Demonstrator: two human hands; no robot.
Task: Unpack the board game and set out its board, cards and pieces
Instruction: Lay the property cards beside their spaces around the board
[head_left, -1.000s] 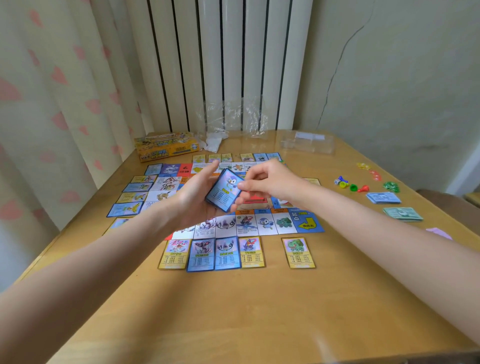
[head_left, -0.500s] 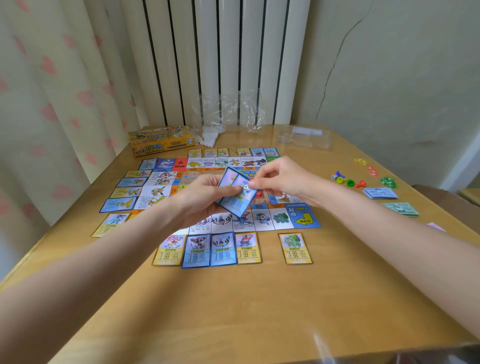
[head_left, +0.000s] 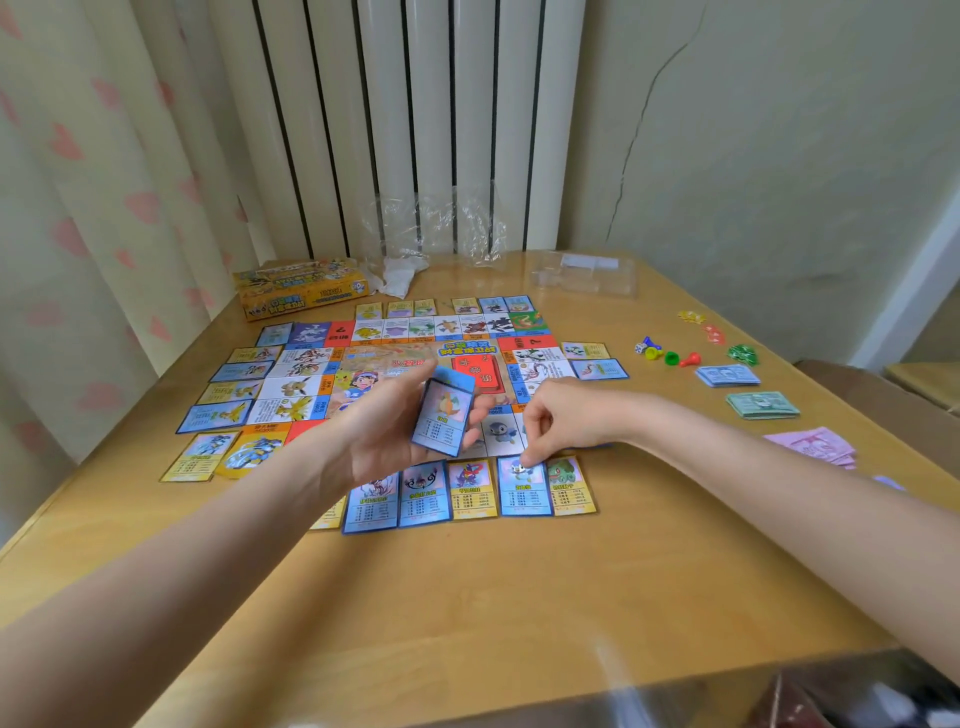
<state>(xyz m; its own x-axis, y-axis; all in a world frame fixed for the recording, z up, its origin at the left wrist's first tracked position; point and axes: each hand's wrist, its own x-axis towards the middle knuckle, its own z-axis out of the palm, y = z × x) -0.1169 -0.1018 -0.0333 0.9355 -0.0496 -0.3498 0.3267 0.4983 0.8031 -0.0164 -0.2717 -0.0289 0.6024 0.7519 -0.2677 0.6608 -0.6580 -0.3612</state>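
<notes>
The left hand (head_left: 395, 431) grips a small deck of cards (head_left: 443, 415) above the board (head_left: 415, 358), which lies flat on the wooden table (head_left: 467, 597). The right hand (head_left: 563, 415) pinches the top edge of a blue card (head_left: 523, 488) lying in the row along the board's 6 o'clock side, just beside a yellow card (head_left: 570, 486). At 3 o'clock sit coloured pawns (head_left: 670, 356) and banknote stacks (head_left: 727, 375). The yellow box (head_left: 298, 288) rests at 11 o'clock.

near table edge (head_left: 467, 613): bare wood, open reach | middle: board (head_left: 415, 358) ringed by cards (head_left: 470, 491) | right: pawns (head_left: 670, 356), money stacks (head_left: 761, 405) | far: box (head_left: 298, 288), wrappers (head_left: 431, 234)
</notes>
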